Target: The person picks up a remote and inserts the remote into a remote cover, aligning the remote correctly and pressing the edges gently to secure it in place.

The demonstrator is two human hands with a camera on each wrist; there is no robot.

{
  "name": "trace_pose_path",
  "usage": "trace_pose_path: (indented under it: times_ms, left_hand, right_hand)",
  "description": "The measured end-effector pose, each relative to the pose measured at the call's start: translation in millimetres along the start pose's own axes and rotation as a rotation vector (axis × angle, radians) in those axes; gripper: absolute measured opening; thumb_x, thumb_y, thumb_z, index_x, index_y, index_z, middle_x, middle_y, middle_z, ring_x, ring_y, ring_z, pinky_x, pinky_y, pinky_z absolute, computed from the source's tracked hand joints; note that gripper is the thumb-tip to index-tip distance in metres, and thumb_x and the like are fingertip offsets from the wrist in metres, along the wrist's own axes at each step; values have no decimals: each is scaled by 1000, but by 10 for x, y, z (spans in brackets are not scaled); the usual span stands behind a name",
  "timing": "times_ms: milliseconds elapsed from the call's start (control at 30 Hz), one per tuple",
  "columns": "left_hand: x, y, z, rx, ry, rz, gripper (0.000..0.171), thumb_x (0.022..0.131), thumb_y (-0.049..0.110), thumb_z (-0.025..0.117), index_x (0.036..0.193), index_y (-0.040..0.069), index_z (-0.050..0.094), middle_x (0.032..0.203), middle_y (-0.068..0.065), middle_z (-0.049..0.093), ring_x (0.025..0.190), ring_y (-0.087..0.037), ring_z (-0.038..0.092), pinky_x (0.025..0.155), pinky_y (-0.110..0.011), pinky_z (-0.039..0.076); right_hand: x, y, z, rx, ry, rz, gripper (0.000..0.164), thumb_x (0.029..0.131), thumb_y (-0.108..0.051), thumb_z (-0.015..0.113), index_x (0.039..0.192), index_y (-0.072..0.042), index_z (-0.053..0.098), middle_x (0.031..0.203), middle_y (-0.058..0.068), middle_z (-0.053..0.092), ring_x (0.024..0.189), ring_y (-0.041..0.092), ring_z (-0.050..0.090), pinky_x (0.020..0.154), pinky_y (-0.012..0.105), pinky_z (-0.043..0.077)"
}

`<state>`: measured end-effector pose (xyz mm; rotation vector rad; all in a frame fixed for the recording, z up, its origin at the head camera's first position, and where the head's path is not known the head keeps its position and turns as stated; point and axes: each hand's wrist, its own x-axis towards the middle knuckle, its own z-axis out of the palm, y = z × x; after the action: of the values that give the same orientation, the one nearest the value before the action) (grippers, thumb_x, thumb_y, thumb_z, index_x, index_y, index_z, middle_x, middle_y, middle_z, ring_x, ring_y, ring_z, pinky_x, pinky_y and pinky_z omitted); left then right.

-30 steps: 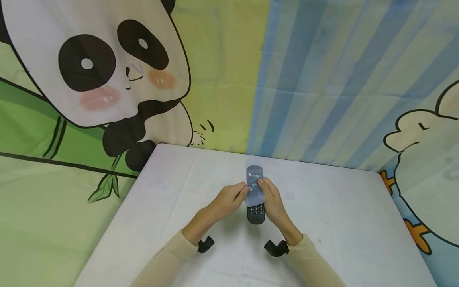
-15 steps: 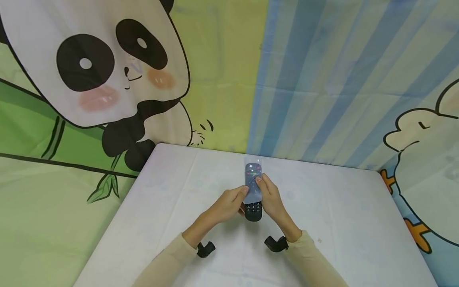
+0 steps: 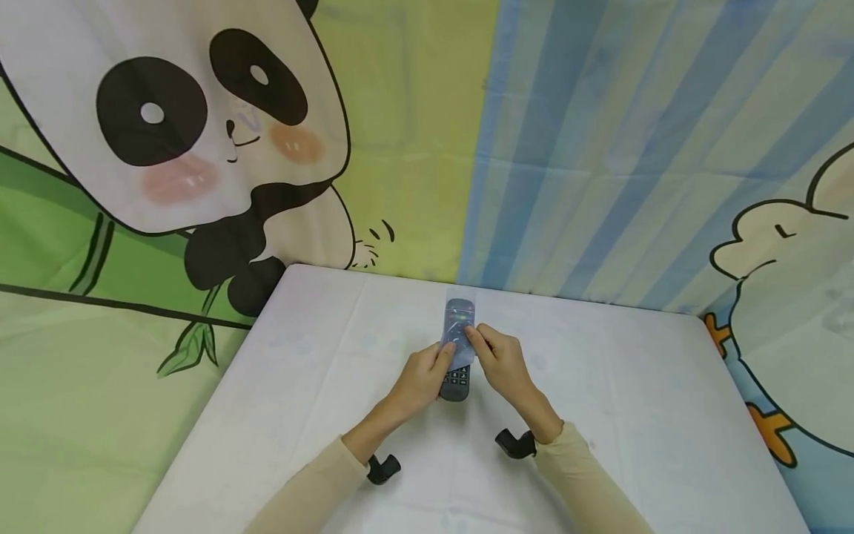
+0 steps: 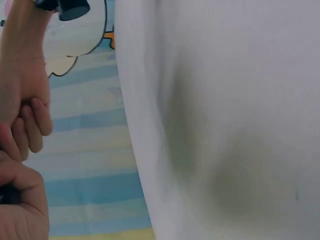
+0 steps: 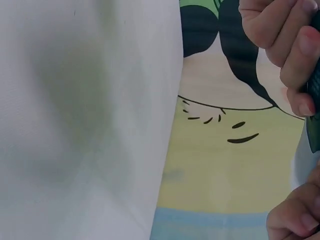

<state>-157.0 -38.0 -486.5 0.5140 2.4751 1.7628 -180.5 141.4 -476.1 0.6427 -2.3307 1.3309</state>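
A black remote control point(image 3: 455, 389) is held above the white table, tilted slightly. A translucent bluish plastic sleeve point(image 3: 457, 343) covers its upper part, while the number keys at the lower end show bare. My left hand point(image 3: 416, 378) grips the remote from the left, thumb on the sleeve and fingers behind. On the other side, my right hand point(image 3: 505, 365) pinches the sleeve's right edge with curled fingers. In the right wrist view the left hand's fingers point(image 5: 295, 55) wrap the remote's dark back point(image 5: 314, 127). The left wrist view cuts off most of the remote.
Below the hands spreads a white-covered table point(image 3: 567, 371). Behind it hangs a printed cloth with a panda point(image 3: 220, 111) and blue stripes. Black wrist-camera mounts point(image 3: 383, 470) stick out from both wrists.
The remote and sleeve have shifted left and a little away, leaning with the lower end to the left. My left hand reaches further round the remote; the right fingers have slid to the sleeve's edge.
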Motion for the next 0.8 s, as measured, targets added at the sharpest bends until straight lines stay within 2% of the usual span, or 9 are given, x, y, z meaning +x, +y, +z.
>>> trace_pose_path:
  times_ms: [133,200,333,400,500,567,600,700,800]
  left_hand:
    - [6,16,-4,-47,73,-35,54,108,49,37,100,6,68,70,0,59,57,-13,52,48,-29,45]
    - [17,25,-10,-100,99,-59,53,107,49,40,91,6,67,67,-2,58,54,-14,51,46,-28,44]
    - [54,26,-35,-161,112,-80,54,106,49,43,84,5,66,61,-2,55,48,-14,47,42,-27,40]
    - [64,18,-53,-152,94,-64,53,106,49,44,89,5,68,64,-1,57,52,-13,49,44,-27,41]
    - [47,-15,-87,-86,34,6,50,108,44,42,100,4,69,67,1,56,57,-12,50,48,-27,43]
    - [33,-22,-116,-26,-17,64,46,109,39,41,107,3,69,70,2,56,62,-11,51,51,-27,44]
    - [26,-21,-130,5,-44,84,45,110,37,40,108,2,69,68,3,56,60,-10,51,50,-26,43]
    - [20,-9,-164,51,-133,112,43,110,34,39,114,1,67,63,4,56,51,-9,52,46,-26,44]
    - [33,-9,-179,53,-200,97,44,111,35,37,114,2,65,60,3,56,43,-11,51,42,-26,44]
  right_hand:
    - [-26,-28,66,78,8,13,41,103,-10,58,65,-18,43,55,-12,34,47,3,27,42,22,22]
    - [-32,-149,71,113,13,27,42,103,-6,57,64,-15,43,54,-9,35,47,2,27,42,22,21]
    - [-61,-191,84,187,-19,98,43,103,-7,56,63,-12,43,52,-4,35,45,4,28,42,23,23]
    - [-84,-143,70,309,-87,158,42,105,-11,53,64,-10,43,51,-5,35,44,6,29,41,23,23]
    - [-120,-64,25,586,-227,281,42,107,-18,51,67,-8,43,51,-5,33,42,9,29,41,23,24]
    - [-137,-15,-15,749,-319,380,37,107,-20,50,72,-6,51,51,-5,32,43,9,26,42,24,23]
    - [-140,10,-33,787,-353,419,35,107,-21,51,75,-7,53,52,-6,32,44,9,26,43,24,23]
    - [-144,86,-70,773,-405,467,23,106,-24,52,93,-13,68,53,-8,33,46,7,25,46,23,23]
    - [-137,128,-73,697,-394,412,23,107,-25,50,104,-10,68,55,-8,33,48,7,25,46,23,22]
